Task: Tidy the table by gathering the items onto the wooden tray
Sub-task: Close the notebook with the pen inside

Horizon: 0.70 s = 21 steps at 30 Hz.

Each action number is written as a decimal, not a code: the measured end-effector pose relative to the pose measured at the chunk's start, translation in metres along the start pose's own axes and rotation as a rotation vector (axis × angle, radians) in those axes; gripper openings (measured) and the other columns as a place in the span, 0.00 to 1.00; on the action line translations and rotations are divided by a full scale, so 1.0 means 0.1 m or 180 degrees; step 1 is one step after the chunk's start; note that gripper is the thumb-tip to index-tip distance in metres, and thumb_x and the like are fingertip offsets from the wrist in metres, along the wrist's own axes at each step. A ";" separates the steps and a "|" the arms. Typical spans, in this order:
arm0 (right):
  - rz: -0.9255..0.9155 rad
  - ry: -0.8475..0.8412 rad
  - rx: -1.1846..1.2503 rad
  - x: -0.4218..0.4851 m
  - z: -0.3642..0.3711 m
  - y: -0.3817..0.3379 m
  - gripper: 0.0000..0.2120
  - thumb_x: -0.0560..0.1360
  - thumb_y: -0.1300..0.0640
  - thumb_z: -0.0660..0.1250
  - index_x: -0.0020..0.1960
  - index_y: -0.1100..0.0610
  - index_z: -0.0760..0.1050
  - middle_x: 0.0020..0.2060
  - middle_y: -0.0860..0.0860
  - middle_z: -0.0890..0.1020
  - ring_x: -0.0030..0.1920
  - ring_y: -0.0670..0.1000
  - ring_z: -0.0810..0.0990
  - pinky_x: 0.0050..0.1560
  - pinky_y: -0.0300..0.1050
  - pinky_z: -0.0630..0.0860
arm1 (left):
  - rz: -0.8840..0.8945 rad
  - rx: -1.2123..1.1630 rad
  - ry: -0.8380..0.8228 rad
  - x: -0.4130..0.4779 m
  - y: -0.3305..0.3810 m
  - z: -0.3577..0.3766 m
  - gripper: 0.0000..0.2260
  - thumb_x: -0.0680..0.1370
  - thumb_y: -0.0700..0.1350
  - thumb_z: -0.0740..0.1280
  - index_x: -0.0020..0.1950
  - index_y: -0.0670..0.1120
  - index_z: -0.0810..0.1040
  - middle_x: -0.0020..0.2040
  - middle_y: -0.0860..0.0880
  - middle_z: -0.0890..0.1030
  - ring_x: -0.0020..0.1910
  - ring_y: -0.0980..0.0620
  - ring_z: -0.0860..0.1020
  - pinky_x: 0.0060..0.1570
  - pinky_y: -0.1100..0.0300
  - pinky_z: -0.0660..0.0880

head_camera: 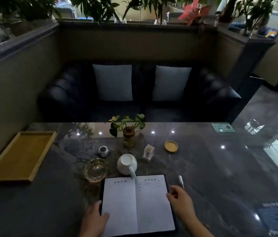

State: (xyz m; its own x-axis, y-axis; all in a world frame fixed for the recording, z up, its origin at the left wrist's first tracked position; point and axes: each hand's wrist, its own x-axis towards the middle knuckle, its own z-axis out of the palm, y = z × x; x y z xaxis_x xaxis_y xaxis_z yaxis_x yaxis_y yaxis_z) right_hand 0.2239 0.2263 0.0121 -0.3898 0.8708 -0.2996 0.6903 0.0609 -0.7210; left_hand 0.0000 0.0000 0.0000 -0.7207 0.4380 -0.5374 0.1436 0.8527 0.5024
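An open notebook with a dark cover lies at the table's near edge. My left hand holds its left edge, thumb on the page. My right hand rests on its right edge with curled fingers. A pen lies just right of the notebook. Behind it stand a white mug tipped on its side, a glass ashtray, a small round white gadget, a clear toothpick holder and a wooden coaster. The wooden tray sits bare at the far left.
A glass vase with a green plant stands mid-table. A green card lies at the far right corner and a dark printed sheet at the near right. A black sofa with two pale cushions faces the table.
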 end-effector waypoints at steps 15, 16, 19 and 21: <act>0.0506 0.0005 -0.0592 -0.05 0.24 0.02 0.13 0.73 0.58 0.67 0.36 0.53 0.65 0.41 0.58 0.77 0.39 0.57 0.75 0.41 0.49 0.72 | -0.0421 -0.0138 0.0259 0.05 0.11 0.05 0.25 0.77 0.49 0.68 0.72 0.42 0.69 0.67 0.41 0.75 0.64 0.40 0.74 0.61 0.49 0.73; 0.0554 0.0004 -0.0495 -0.06 0.25 0.03 0.12 0.73 0.59 0.68 0.36 0.52 0.66 0.41 0.57 0.77 0.39 0.56 0.74 0.42 0.49 0.72 | -0.0450 -0.0186 0.0273 0.04 0.09 0.05 0.21 0.78 0.48 0.67 0.69 0.42 0.72 0.64 0.42 0.77 0.61 0.42 0.76 0.57 0.50 0.74; 0.0666 -0.0032 -0.0346 -0.09 0.24 0.07 0.08 0.73 0.58 0.68 0.53 0.54 0.79 0.49 0.55 0.83 0.48 0.58 0.80 0.48 0.48 0.76 | -0.0487 -0.0349 0.0275 0.01 0.02 0.08 0.10 0.78 0.46 0.66 0.58 0.45 0.80 0.50 0.47 0.82 0.47 0.47 0.79 0.47 0.53 0.77; 0.0761 -0.0064 -0.0294 -0.12 0.23 0.07 0.15 0.73 0.55 0.69 0.60 0.54 0.80 0.52 0.55 0.84 0.52 0.58 0.81 0.49 0.47 0.76 | -0.0509 -0.0499 0.0319 -0.02 -0.01 0.09 0.09 0.77 0.46 0.67 0.55 0.46 0.80 0.48 0.48 0.82 0.45 0.48 0.79 0.46 0.53 0.77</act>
State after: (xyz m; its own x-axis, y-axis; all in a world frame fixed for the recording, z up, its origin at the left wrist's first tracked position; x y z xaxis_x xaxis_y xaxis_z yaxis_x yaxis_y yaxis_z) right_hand 0.2195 0.2047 -0.0043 -0.2202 0.8560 -0.4678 0.8167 -0.1005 -0.5683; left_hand 0.0077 0.0006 -0.0057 -0.7906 0.2638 -0.5526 -0.0792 0.8508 0.5195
